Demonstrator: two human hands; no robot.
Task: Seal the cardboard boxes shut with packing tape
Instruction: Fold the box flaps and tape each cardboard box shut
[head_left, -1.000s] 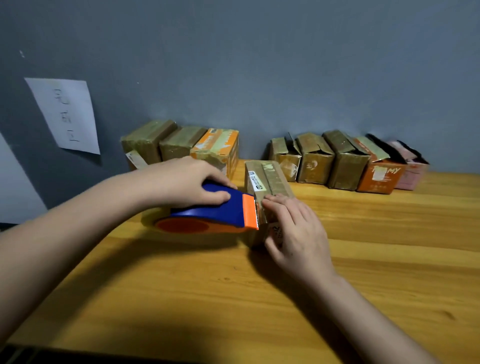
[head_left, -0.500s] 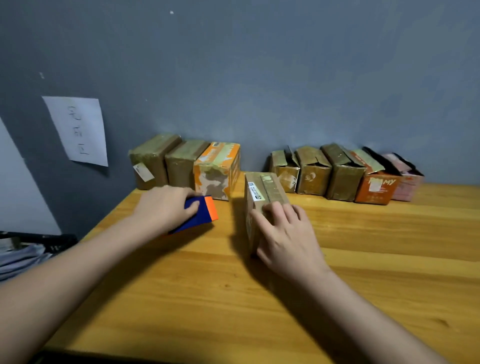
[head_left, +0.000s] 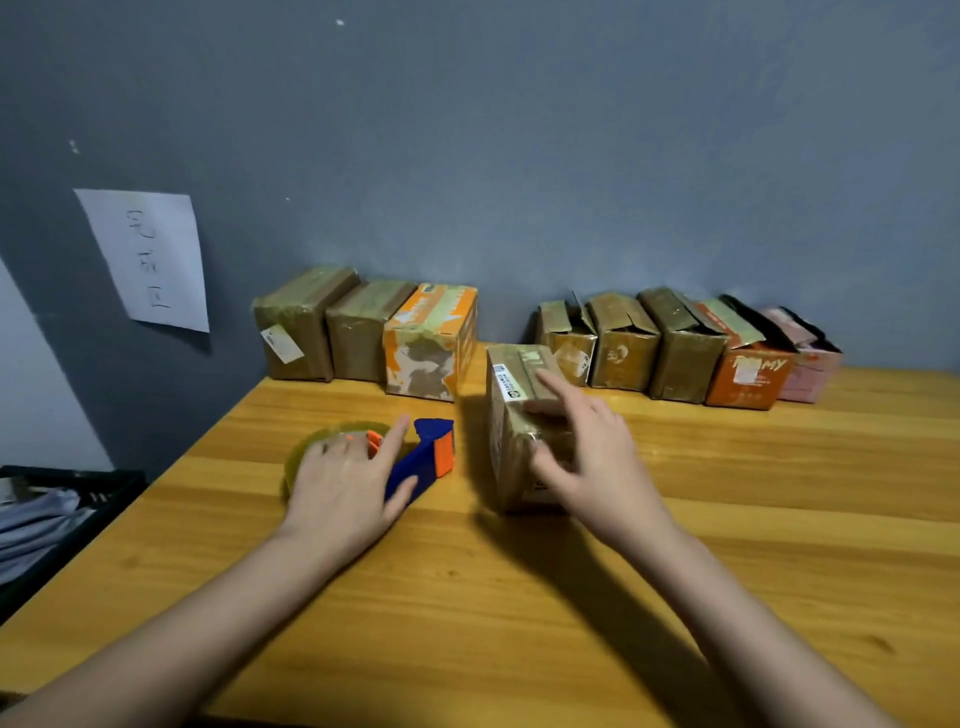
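A small brown cardboard box (head_left: 505, 421) with a white label stands in the middle of the wooden table (head_left: 519, 597), with tape across its top. My right hand (head_left: 587, 457) grips its near end, fingers on top and thumb on the near face. Left of the box, the blue and orange tape dispenser (head_left: 422, 462) lies on the table with its yellowish tape roll (head_left: 310, 448). My left hand (head_left: 345, 483) rests flat over the dispenser with fingers spread, not clasping it.
Three taped boxes (head_left: 363, 332) stand in a row at the back left by the wall. Several boxes with raised flaps (head_left: 675, 348) line the back right. A handwritten paper (head_left: 148, 260) hangs on the wall. A black crate (head_left: 62, 499) sits beyond the table's left edge.
My left hand carried the dispenser away from the box to the left, laid it on the table and loosened its grip. My right hand stayed on the box, shifting to its near end.
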